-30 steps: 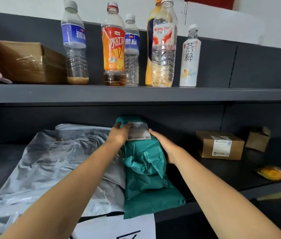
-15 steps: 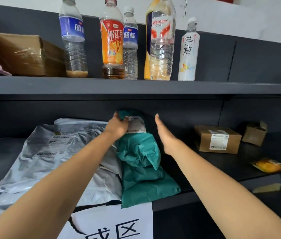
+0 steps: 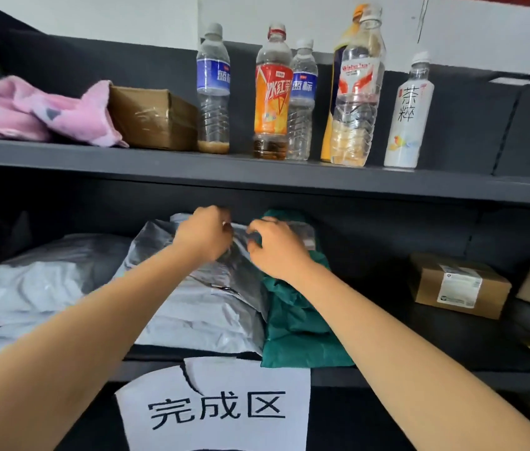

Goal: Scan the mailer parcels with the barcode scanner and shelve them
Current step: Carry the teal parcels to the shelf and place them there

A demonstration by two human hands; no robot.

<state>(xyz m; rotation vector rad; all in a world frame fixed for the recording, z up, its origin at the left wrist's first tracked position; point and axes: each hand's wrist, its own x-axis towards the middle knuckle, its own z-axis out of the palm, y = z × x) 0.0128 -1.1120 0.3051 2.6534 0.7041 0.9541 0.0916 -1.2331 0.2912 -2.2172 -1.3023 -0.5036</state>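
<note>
Green mailer (image 3: 299, 327) lies on the lower shelf (image 3: 387, 375), its near end at the front lip above the paper sign (image 3: 214, 408), its side touching the grey mailer (image 3: 205, 307) to the left. Its long axis runs front to back, and the labelled end points at the back wall. Half a second ago the left hand held that far end and the right hung open beside it. Now left hand (image 3: 203, 232) and right hand (image 3: 276, 245) have shifted to the grey mailer's far edge, each grip narrow and pinching crinkled plastic. The green one looks shelved; they are probably straightening its neighbour.
</note>
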